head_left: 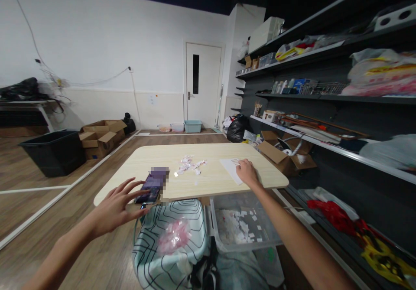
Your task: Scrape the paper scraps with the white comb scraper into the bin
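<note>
My left hand (120, 205) is open, fingers spread over the lower part of a smartphone (152, 186); I cannot tell whether a fingertip touches the screen. The phone lies at the left of the pale wooden table (125, 175), part of it pixelated. On the table's right side, my right hand (248, 172) is closed at the edge of a white paper sheet (230, 168) with dark marks along one side. Its fingertips are partly hidden. Between the hands lies a loose heap of small paper scraps (187, 164), white with pinkish marks.
Below the table's near edge sit a patterned fabric-covered basket (152, 238) with a pink plastic bag (175, 236) and a clear bin (224, 242) holding white scraps. Shelves (312, 95) line the right. Cardboard boxes (100, 138) and a black tub (53, 153) stand left.
</note>
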{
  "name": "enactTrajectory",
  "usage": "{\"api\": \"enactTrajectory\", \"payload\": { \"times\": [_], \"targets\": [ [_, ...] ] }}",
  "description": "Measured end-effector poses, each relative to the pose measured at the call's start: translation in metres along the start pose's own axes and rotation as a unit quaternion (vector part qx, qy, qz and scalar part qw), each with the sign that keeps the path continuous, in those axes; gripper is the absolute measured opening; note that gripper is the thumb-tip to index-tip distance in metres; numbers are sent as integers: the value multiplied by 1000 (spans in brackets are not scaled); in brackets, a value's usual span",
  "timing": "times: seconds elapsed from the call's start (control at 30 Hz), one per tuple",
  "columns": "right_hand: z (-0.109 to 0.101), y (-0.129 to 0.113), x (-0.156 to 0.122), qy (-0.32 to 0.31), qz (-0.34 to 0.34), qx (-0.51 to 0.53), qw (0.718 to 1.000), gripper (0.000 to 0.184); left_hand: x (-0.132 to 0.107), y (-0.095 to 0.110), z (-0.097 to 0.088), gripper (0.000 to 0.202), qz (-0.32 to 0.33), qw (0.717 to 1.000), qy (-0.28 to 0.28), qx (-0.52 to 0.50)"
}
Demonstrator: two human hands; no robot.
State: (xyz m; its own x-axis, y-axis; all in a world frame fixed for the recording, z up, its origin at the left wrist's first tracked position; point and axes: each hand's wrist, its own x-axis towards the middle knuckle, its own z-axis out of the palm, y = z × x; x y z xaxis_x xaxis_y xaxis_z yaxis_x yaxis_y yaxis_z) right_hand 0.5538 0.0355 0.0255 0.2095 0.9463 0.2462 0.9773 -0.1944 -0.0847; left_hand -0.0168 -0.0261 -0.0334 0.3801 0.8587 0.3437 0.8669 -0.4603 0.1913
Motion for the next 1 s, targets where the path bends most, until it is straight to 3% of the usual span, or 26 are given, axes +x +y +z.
{"api": "enactTrajectory", "payload": {
  "times": [0.3, 0.4, 0.47, 0.57, 0.67, 0.73, 0.83, 1.0],
  "targets": [
    [0, 0, -1, 3, 1, 10, 1000, 41, -70, -7, 0, 63, 15, 1000, 21, 6],
    [0, 0, -1, 4, 1, 9, 1000, 40, -73, -4, -12, 67, 0, 997, 51, -50],
    [0, 0, -1, 5, 1, 8, 1000, 40, -57, -1, -21, 72, -24, 992, 70, -106],
    [1, 0, -1, 6, 1, 7, 1000, 41, -12, 2, -28, 91, -81, 973, 96, -192],
    [2, 0, 0, 9, 2, 9, 1000, 41, 39, 1, -20, 123, -142, 957, 84, -238],
    [4, 1, 1, 12, 1, 11, 1000, 41, 63, -1, -10, 128, -151, 955, 76, -245],
    [7, 4, 3, 16, -3, 15, 1000, 41, 80, -4, 4, 130, -157, 951, 60, -259],
    [14, 10, 6, 24, -36, 33, 999, 41, 78, -11, 15, 137, -169, 948, 40, -265]
  ]
}}
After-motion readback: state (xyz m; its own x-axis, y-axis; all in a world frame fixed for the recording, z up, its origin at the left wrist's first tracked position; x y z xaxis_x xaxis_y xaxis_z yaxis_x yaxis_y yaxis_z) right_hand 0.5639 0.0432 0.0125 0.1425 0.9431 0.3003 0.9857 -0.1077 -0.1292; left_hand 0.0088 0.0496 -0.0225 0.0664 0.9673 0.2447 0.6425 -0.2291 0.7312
